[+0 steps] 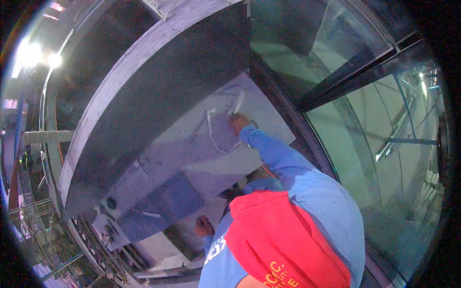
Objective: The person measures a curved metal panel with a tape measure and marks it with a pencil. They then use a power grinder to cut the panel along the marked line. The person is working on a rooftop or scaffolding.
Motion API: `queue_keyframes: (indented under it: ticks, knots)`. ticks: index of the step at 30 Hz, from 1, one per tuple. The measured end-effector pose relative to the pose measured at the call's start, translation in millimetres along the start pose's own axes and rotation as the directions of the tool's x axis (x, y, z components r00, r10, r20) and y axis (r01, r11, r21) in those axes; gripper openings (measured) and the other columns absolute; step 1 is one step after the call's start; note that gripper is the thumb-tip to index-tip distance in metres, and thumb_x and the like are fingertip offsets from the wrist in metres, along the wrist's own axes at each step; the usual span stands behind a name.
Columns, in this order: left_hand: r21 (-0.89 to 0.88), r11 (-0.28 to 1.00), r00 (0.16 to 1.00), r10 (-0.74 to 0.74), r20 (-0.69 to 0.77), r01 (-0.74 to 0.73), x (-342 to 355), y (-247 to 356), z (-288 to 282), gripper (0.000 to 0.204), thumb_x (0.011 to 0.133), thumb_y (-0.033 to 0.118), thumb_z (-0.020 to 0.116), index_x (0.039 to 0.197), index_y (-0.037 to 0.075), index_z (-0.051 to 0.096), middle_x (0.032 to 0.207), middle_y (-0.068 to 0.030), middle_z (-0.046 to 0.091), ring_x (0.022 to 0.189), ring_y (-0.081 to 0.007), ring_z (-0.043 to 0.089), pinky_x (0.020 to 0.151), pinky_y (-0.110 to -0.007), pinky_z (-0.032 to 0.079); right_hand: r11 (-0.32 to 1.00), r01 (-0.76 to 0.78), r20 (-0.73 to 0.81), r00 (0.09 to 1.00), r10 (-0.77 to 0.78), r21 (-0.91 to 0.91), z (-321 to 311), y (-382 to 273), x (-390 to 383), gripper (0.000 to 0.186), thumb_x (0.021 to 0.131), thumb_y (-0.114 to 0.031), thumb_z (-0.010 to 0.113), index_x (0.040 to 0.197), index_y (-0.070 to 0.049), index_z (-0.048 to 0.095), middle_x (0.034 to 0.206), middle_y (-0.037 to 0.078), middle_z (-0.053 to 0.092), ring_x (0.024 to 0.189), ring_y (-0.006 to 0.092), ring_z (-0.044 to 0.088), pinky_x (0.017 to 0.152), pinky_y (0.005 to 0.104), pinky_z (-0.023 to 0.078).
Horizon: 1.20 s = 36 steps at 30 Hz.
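My right hand (237,123) reaches far forward in a blue sleeve. Its fingers are closed at the lower end of a short pale bar (236,102), on a light panel (269,115). Just left of it, a thin pale bent strip (210,125) curves down and round across the panel. My left hand (204,225) is low and close to my body, its fingers curled. It is dark and grainy there, and whatever may be in it cannot be made out. Red cloth (283,235) over my blue top covers much of the near area.
A large dark curved panel (158,86) with a pale edge rises on the left. Glass panes in a dark frame (355,69) stand along the right. A dark blue flat patch (168,204) lies at lower left, with a small pale strip (146,213) on it. Bright lamps (30,54) shine at far left.
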<state>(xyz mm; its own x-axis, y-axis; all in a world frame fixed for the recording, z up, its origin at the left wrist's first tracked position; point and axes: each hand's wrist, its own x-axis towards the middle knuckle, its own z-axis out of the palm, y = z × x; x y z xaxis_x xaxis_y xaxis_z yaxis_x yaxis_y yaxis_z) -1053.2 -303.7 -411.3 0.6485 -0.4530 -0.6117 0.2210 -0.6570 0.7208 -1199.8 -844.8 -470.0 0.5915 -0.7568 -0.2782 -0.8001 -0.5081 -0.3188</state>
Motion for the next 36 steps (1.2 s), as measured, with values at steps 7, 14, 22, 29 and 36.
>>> queue_keyframes:
  ticks: [7, 14, 22, 29, 36]
  knots:
    - [0.473, 0.866, 0.908, 0.321, -0.270, -0.165, -24.3, 94.3, 64.4, 0.040, 0.087, 0.030, 0.064, 0.109, -0.004, 0.060, 0.090, -0.0184, 0.065, 0.078, -0.0263, 0.064, 0.068, -0.038, 0.051, 0.710, 0.284, -0.025, 0.936, -0.352, 0.645, -109.4, -27.0, -85.0, 0.020, 0.086, -0.015, 0.057, 0.103, -0.008, 0.064, 0.103, 0.016, 0.062, 0.094, 0.0337, 0.060, 0.084, 0.0440, 0.049]
    - [0.060, 0.608, 0.591, 0.736, 0.331, -0.791, -2.2, 312.5, 165.6, 0.055, 0.081, 0.032, 0.069, 0.127, 0.005, 0.052, 0.128, -0.0164, 0.053, 0.116, -0.0282, 0.053, 0.098, -0.040, 0.043, 0.249, 0.808, -0.439, 0.517, -0.735, 0.533, -251.5, -139.8, -165.5, 0.013, 0.086, -0.014, 0.062, 0.095, -0.006, 0.063, 0.099, 0.015, 0.063, 0.104, 0.0312, 0.056, 0.086, 0.0400, 0.047]
    - [0.154, 0.781, 0.741, 0.483, 0.466, -0.606, -47.1, 380.5, 128.3, 0.026, 0.088, 0.022, 0.063, 0.104, 0.001, 0.063, 0.086, -0.0140, 0.063, 0.074, -0.0215, 0.059, 0.069, -0.034, 0.047, 0.728, 0.356, -0.653, 0.740, 0.164, 0.586, -290.2, -51.3, -126.1, 0.026, 0.092, -0.026, 0.057, 0.105, -0.004, 0.059, 0.096, 0.014, 0.064, 0.085, 0.0288, 0.064, 0.072, 0.0389, 0.053]
    - [0.111, 0.542, 0.533, 0.840, -0.101, -0.833, -59.4, 395.5, 133.2, 0.027, 0.089, 0.020, 0.058, 0.111, 0.005, 0.062, 0.109, -0.0184, 0.059, 0.096, -0.0306, 0.059, 0.083, -0.040, 0.047, 0.372, 0.417, -0.341, 0.905, -0.254, 0.830, -182.5, -132.4, -171.8, 0.044, 0.095, -0.019, 0.044, 0.135, 0.000, 0.041, 0.126, 0.009, 0.052, 0.110, 0.0187, 0.052, 0.097, 0.0327, 0.040]
    - [0.350, 0.344, 0.327, 0.939, -0.109, -0.871, -41.6, 371.0, 131.0, 0.040, 0.088, 0.024, 0.056, 0.125, 0.010, 0.053, 0.139, -0.0186, 0.040, 0.128, -0.0376, 0.037, 0.106, -0.051, 0.029, 0.042, 0.169, -0.149, 0.944, -0.293, 0.985, -231.5, -207.9, -193.5, 0.045, 0.094, -0.017, 0.048, 0.135, 0.002, 0.043, 0.120, 0.011, 0.055, 0.105, 0.0172, 0.055, 0.086, 0.0279, 0.047]
